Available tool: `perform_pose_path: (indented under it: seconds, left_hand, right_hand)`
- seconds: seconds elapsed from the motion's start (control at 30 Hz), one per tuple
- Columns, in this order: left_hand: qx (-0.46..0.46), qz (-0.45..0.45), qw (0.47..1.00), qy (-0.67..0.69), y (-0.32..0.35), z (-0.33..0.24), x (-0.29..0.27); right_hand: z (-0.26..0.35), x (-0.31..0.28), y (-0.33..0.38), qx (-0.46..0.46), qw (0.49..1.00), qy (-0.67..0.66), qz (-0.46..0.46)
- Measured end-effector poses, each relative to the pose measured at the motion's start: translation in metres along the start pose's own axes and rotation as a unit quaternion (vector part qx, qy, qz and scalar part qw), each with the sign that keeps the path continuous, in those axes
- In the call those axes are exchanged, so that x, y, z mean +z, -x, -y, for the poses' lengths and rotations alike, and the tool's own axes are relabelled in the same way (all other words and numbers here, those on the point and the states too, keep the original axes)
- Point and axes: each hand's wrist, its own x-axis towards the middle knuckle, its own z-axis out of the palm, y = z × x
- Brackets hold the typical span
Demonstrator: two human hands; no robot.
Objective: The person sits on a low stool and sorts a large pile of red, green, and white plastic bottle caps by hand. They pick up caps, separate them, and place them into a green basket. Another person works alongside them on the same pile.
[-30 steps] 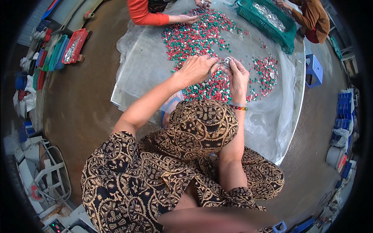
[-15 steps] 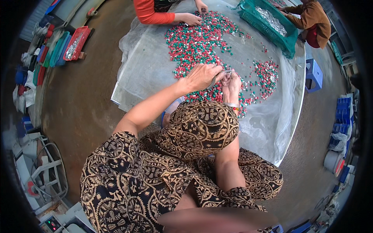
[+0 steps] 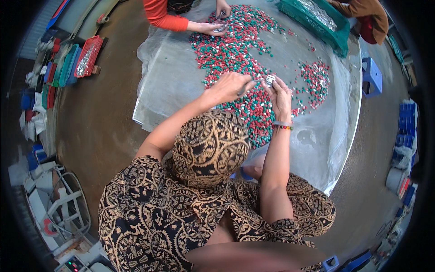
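My left hand is closed round a slim tool with a dark grey handle; its exact kind does not show. To its right, my right hand pinches a small flat silver piece between thumb and fingers, palm turned up. A gap separates the two hands. Below and around them spreads a pile of small red, green and white pieces, with a smaller patch of the same pieces to the right. They lie on a sheet of clear plastic over a low pale table.
Across the pile, a person in an orange sleeve handles pieces. A green basket of silver pieces stands at the far right beside another person in brown. A blue stool is right of the table; a red basket stands left.
My hands have drawn apart: the left moved back from the right, taking the tool away. The right turned palm up, showing the silver piece. The orange-sleeved person's hands shifted left.
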Motion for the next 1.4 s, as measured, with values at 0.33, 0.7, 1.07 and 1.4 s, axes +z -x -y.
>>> perform_pose_path:
  seconds: [0.33,0.7,1.07,1.4]
  left_hand:
    - [-0.068,-0.033,0.997,-0.023,0.0,0.009,0.003]
    - [-0.135,-0.018,0.955,0.262,0.012,0.026,-0.002]
    - [-0.191,0.042,0.963,0.187,0.032,0.032,0.003]
    - [-0.23,-0.008,0.973,0.034,0.057,0.071,0.021]
  right_hand:
    - [-0.005,0.041,0.005,-0.01,0.991,0.129,0.043]
    - [-0.032,0.007,-0.003,0.096,0.995,0.016,0.007]
    - [-0.022,0.013,0.002,0.059,0.989,0.134,0.026]
    - [0.01,-0.04,-0.02,-0.038,0.755,0.647,-0.094]
